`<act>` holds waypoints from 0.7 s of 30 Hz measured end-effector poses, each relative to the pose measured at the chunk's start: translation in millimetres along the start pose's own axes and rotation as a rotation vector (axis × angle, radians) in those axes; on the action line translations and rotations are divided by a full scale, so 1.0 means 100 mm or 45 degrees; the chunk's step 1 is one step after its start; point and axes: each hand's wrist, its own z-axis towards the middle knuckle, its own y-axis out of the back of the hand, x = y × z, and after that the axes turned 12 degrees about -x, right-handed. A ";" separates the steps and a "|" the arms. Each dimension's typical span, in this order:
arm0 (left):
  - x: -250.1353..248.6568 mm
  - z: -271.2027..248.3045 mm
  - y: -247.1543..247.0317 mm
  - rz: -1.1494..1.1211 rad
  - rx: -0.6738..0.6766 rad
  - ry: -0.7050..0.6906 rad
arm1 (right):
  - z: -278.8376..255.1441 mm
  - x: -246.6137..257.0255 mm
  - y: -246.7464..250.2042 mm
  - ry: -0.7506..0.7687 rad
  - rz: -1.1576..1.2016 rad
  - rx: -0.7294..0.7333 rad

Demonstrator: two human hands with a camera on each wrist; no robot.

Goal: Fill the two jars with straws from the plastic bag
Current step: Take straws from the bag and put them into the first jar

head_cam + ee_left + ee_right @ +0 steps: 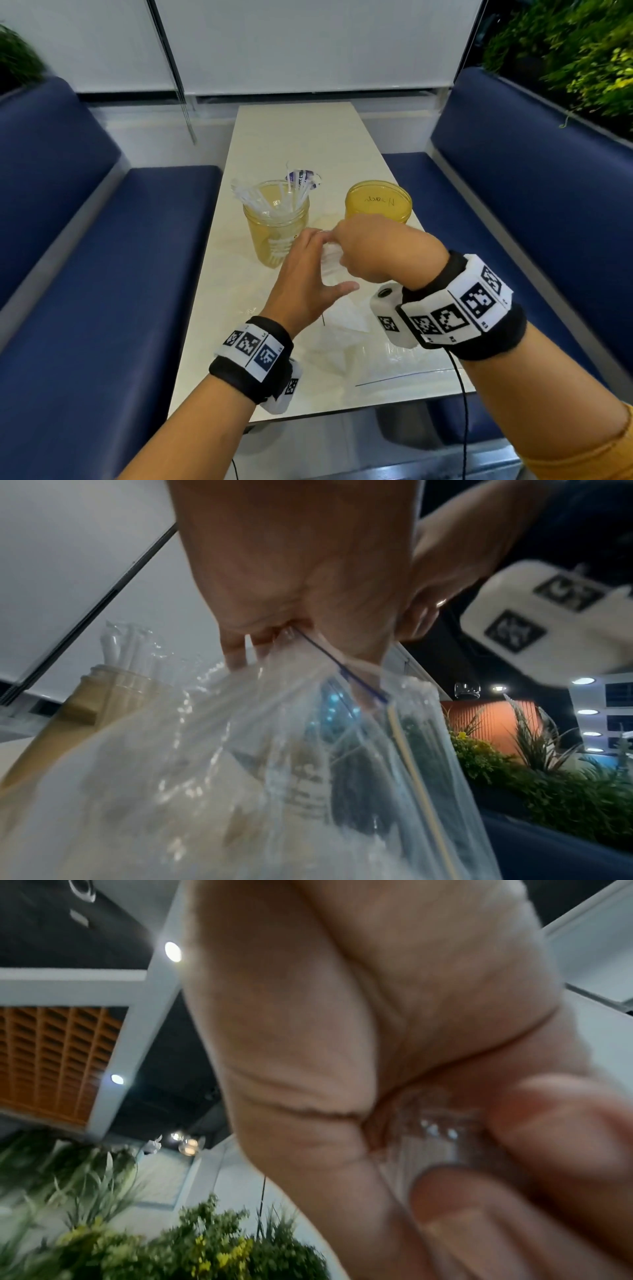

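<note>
Head view: at frame centre the left hand (310,274) and right hand (373,250) meet over the limp plastic bag (346,329), which trails toward the lower middle. The left jar (275,228) already holds wrapped straws (274,200); the right jar (378,202) looks empty.

Left wrist view: curled fingers (240,647) pinch the bag's top edge at upper centre. The film looks thin and slippery, best held at its stiffer zip seam.

Right wrist view: fingertips (534,1123), lower right, close on clear wrapped straws, which look light and easily crushed.

Café booth: blue benches (534,192) flanking a table (294,137).
</note>
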 end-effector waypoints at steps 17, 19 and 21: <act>0.09 0.18 0.16 -0.399 -0.300 0.286 | 0.31 0.17 -0.45 0.023 1.172 -0.716; 0.10 0.17 0.23 -0.406 -0.293 0.355 | 0.34 0.24 -0.48 0.069 1.082 -0.759; 0.15 0.14 0.28 -0.372 -0.278 0.401 | 0.37 0.26 -0.40 0.116 1.013 -0.762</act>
